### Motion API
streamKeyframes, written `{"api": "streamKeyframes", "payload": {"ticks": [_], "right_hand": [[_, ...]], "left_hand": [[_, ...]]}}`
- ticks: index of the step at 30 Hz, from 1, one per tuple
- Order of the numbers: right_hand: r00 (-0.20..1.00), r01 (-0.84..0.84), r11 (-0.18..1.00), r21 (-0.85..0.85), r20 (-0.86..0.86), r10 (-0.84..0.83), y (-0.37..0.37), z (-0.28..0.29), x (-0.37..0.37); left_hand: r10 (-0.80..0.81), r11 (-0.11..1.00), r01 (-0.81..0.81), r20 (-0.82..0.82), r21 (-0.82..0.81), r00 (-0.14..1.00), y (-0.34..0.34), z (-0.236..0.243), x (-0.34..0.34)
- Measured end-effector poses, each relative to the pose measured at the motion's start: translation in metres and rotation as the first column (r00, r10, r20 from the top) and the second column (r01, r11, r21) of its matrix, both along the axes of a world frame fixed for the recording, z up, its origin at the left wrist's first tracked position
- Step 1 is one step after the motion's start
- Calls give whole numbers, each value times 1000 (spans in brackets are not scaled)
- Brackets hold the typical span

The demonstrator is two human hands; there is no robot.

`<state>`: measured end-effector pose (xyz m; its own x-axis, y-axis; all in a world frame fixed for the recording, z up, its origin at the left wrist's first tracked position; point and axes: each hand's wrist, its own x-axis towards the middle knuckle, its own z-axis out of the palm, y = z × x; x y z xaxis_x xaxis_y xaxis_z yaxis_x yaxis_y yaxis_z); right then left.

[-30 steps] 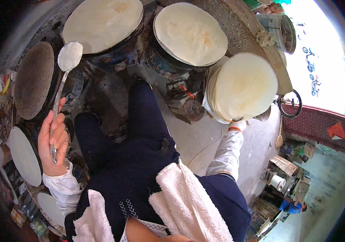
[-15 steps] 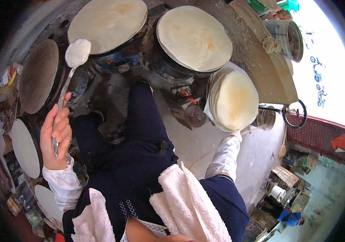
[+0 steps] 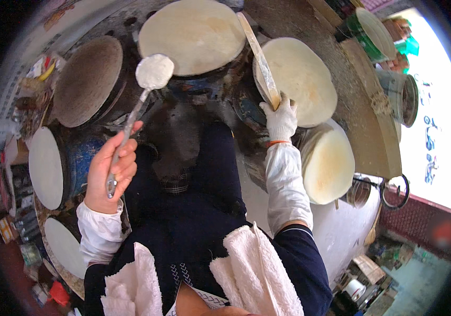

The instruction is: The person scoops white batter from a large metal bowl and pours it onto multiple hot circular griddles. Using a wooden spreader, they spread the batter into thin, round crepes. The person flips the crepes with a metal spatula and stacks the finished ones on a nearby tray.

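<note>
My bare left hand [image 3: 108, 171] is closed around the handle of a ladle [image 3: 134, 117], whose bowl is full of thick white batter [image 3: 155, 71]. The ladle hangs in front of the far round griddle, where a pale flatbread [image 3: 191, 37] lies. My right hand [image 3: 281, 118], in a white knitted glove, grips a long flat spatula [image 3: 259, 55]. Its blade slants up across the left side of a lightly browned flatbread [image 3: 307, 79] on the right griddle. Beside my right forearm is a stack of flatbreads [image 3: 330, 166].
To the left stands a bare brown griddle [image 3: 88, 81]. Nearer me on that side are two more griddles with white rounds [image 3: 46, 168]. A ledge [image 3: 370, 116] runs along the right, with a bucket [image 3: 370, 34] and a clear container [image 3: 398, 97]. A black wheel-shaped ring [image 3: 395, 191] sticks out below it.
My right hand has moved from the stack up to the right griddle, and the spatula now shows in it. The whole view has shifted; my left hand still holds up the batter-filled ladle.
</note>
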<state>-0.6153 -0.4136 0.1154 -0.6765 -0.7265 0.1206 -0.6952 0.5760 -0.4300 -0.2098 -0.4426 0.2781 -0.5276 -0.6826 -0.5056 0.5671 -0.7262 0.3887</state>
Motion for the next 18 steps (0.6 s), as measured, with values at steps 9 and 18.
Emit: {"api": "streamKeyframes", "payload": {"ticks": [9,18], "right_hand": [[966,-1,943,332,-242,86,-41,-4,-47],[912,410,667,-623,268,-311,99,120,-209]], "left_hand": [[-10,1000,10,56,2,998,0,-13,24],[-59,998,59,37,-8,998,-8,-14,20]]}}
